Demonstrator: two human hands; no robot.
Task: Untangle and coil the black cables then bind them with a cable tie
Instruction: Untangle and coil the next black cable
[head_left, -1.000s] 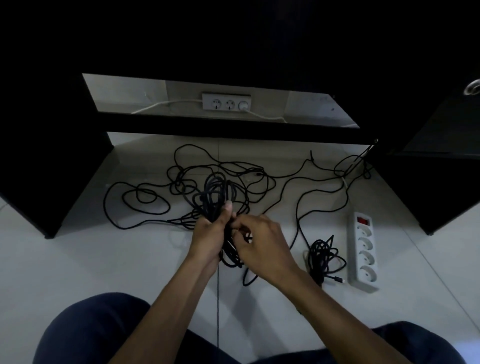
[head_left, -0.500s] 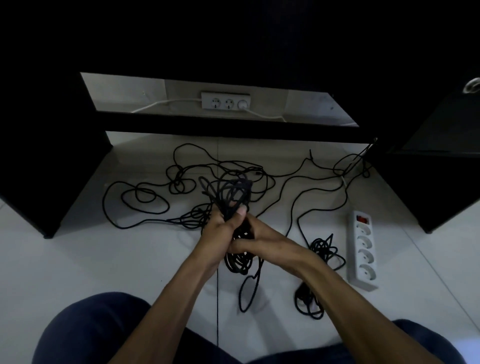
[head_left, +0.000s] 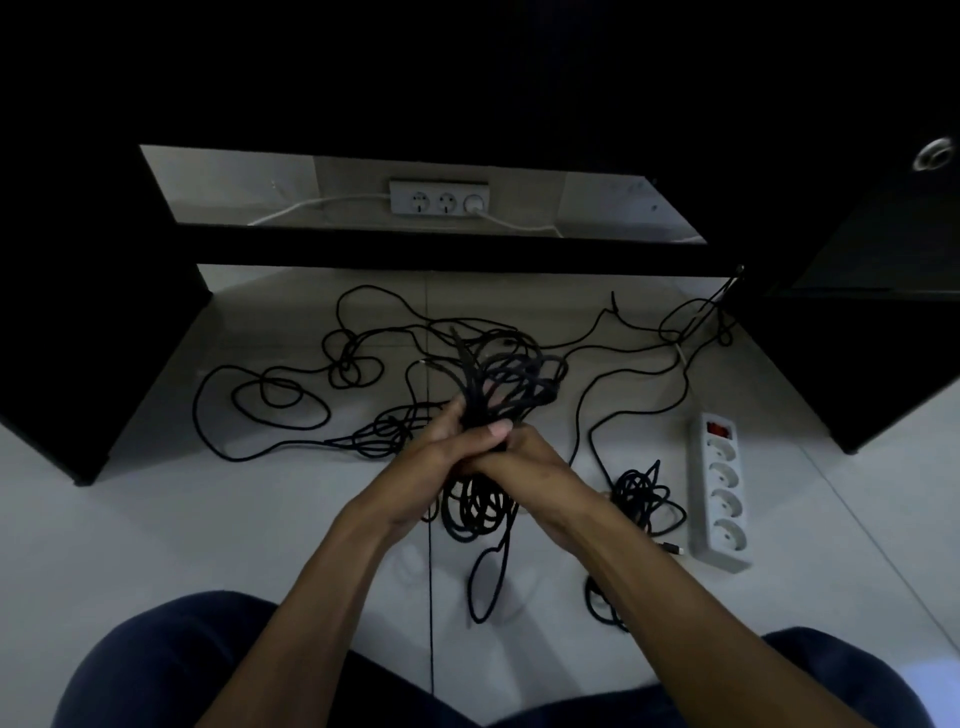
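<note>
A coiled bundle of black cable (head_left: 506, 382) is held up above the white floor at the centre. My left hand (head_left: 441, 457) grips it round the middle, thumb across the front. My right hand (head_left: 540, 467) is pressed against the left from the right, its fingers curled round the same bundle. Loops hang below the hands (head_left: 478, 512), and one strand trails down to the floor. Loose black cable (head_left: 270, 400) sprawls in tangles over the floor to the left and behind. A small separate black coil (head_left: 644, 496) lies on the floor at the right.
A white power strip (head_left: 719, 488) with a red switch lies on the floor at the right. Black furniture (head_left: 78, 312) frames the floor on the left, back and right. A wall socket strip (head_left: 439, 200) with white cords sits behind. My knees (head_left: 171, 665) fill the bottom.
Both hands have lifted the bundle slightly and closed tight together. The right hand has slid in under the left thumb. The hanging loops have swung lower and a strand now trails toward my knees.
</note>
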